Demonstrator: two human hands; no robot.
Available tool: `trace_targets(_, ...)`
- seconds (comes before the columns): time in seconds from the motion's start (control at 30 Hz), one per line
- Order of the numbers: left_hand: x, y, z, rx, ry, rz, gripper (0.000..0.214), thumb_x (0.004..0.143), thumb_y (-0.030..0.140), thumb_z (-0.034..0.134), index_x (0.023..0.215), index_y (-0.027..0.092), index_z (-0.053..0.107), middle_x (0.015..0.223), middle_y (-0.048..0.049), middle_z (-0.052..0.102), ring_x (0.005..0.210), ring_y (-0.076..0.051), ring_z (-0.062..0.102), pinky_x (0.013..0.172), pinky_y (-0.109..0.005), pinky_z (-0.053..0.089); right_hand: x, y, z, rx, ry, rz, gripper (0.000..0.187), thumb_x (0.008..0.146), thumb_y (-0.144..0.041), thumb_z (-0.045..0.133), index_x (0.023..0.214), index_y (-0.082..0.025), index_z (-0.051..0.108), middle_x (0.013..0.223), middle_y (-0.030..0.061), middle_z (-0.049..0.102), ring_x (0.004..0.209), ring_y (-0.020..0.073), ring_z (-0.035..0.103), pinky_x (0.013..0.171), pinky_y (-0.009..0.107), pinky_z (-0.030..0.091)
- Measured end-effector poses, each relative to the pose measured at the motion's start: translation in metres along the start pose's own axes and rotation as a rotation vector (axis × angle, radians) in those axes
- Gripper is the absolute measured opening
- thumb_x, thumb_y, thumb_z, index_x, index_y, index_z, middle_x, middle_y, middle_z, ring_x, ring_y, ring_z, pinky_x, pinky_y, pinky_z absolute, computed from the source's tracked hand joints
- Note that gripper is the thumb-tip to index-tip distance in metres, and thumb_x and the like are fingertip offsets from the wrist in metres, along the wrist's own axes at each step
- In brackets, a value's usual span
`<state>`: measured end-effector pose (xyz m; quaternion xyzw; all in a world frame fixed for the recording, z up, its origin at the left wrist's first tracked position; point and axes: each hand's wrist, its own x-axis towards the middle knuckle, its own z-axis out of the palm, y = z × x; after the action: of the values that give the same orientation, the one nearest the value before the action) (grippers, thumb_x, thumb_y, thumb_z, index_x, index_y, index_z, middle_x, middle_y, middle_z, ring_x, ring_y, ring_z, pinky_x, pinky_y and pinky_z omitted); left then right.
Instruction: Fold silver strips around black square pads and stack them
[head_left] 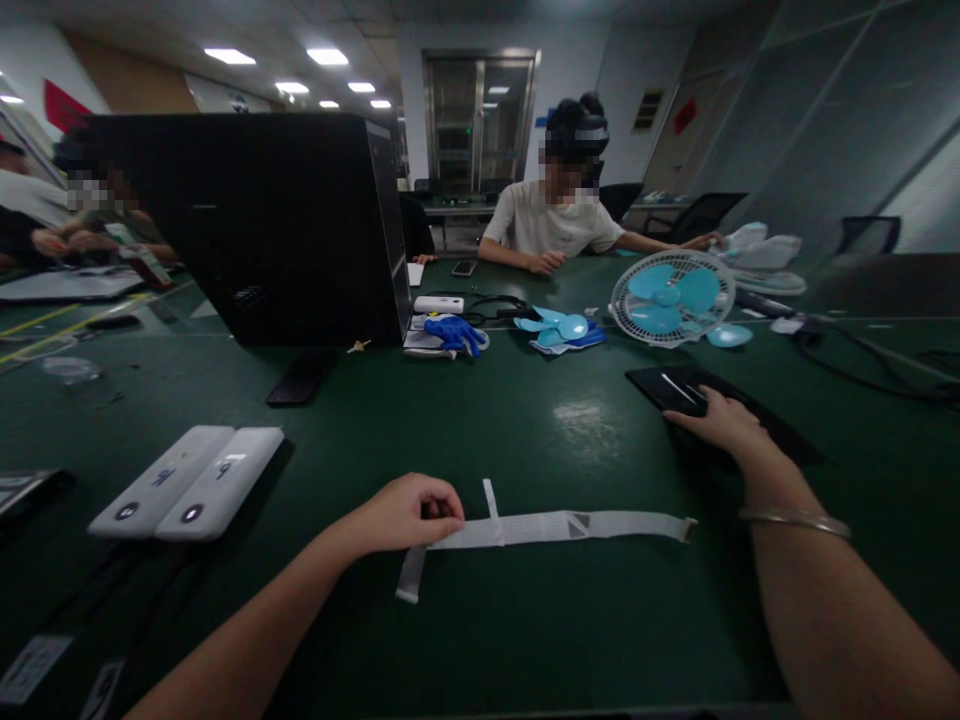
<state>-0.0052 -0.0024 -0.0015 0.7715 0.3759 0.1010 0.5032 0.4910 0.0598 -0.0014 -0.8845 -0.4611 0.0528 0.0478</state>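
Note:
A long white flat ribbon cable (525, 528) lies stretched left to right on the green table, with a folded end at the left and a short strip sticking up from its middle. At its left part, my left hand (412, 512) has curled fingers, thumb and fingertips pressed together on the cable. Off to the right, my right hand (724, 425), with a bangle on the wrist, closes over the near side of a glossy black object (684, 392). That object rests on a dark flat pad (776, 425); its exact kind cannot be made out.
Two white power banks (217, 480) with cables lie left. A dark phone (300, 378) sits before a large black computer case (262, 230). Blue gloves (454, 335), blue fan blades (555, 327) and a caged fan (673, 298) stand farther back. Across the table sits a person (559, 215).

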Motion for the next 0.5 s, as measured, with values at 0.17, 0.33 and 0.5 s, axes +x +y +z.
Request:
trace_targets(0.17,0.001,-0.001,0.001,0.012,-0.018,-0.009,0.022,0.083,0.034,0.061,0.093,0.017,0.069,0.082,-0.0021,0.067,0.07,-0.013,0.059,0.062,-0.023,0.045,-0.01,-0.033,0.004,0.008,-0.071,-0.301,0.092,0.078,-0.059,0.059,0.15,-0.013,0.026,0.146,0.0219,0.033,0.133,0.037,0.034,0.107,0.046,0.031)
trace_targets(0.33,0.001,-0.001,0.001,0.047,-0.008,0.015,0.022,0.083,0.036,0.062,0.093,0.018,0.07,0.084,-0.0013,0.068,0.072,-0.013,0.06,0.063,-0.023,0.046,-0.045,-0.077,0.01,0.028,-0.146,-0.64,0.093,0.073,-0.058,0.064,0.151,-0.024,0.025,0.148,0.0117,0.034,0.134,0.0305,0.034,0.109,0.042,0.031)
trace_targets(0.5,0.001,0.0,0.001,0.153,0.052,0.038,0.024,0.084,0.039,0.061,0.089,0.018,0.071,0.077,-0.0007,0.068,0.066,-0.012,0.06,0.057,-0.021,0.044,-0.099,-0.119,0.009,0.098,-0.274,-0.956,0.091,0.075,-0.055,0.065,0.151,-0.033,0.019,0.151,0.0068,0.03,0.132,0.0301,0.037,0.108,0.047,0.033)
